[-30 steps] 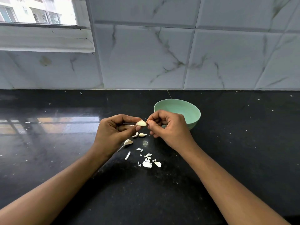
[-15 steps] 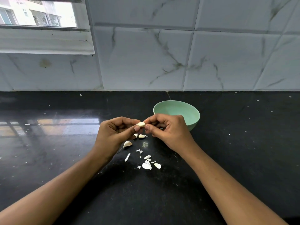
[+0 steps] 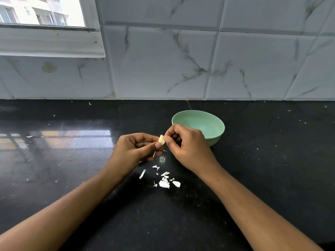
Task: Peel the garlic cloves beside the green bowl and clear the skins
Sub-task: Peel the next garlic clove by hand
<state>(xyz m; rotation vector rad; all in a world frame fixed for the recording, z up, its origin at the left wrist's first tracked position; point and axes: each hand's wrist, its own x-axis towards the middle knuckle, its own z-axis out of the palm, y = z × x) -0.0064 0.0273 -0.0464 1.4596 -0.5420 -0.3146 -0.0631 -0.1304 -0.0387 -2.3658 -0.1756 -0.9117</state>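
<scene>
I am holding one garlic clove (image 3: 161, 139) in the air between my two hands. My left hand (image 3: 139, 149) pinches it from one side with thumb and finger. My right hand (image 3: 186, 147) pinches it from the other side, with the other fingers curled in. Both hands are closed on the clove.

A second ago the clove lay sideways between my fingers, and a long thin bit stuck out of it toward my left hand. Now the clove stands up on its end and that long bit is gone from its side. A thin strip of skin (image 3: 154, 153) hangs just under my left thumb. I think it came off the clove. The clove looks pale and smooth, so I think it is almost bare.

The green bowl (image 3: 218, 134) sits just behind my right hand, and I see nothing in it. The skins (image 3: 164, 184) lie in a small heap on the tabletop (image 3: 72, 178), just below my hands and nearer to me. The heap looks the same as before.

The other cloves showed under my hands a second ago. Now my left hand hides them. So there is more to peel, and the skins are not cleared yet.
</scene>
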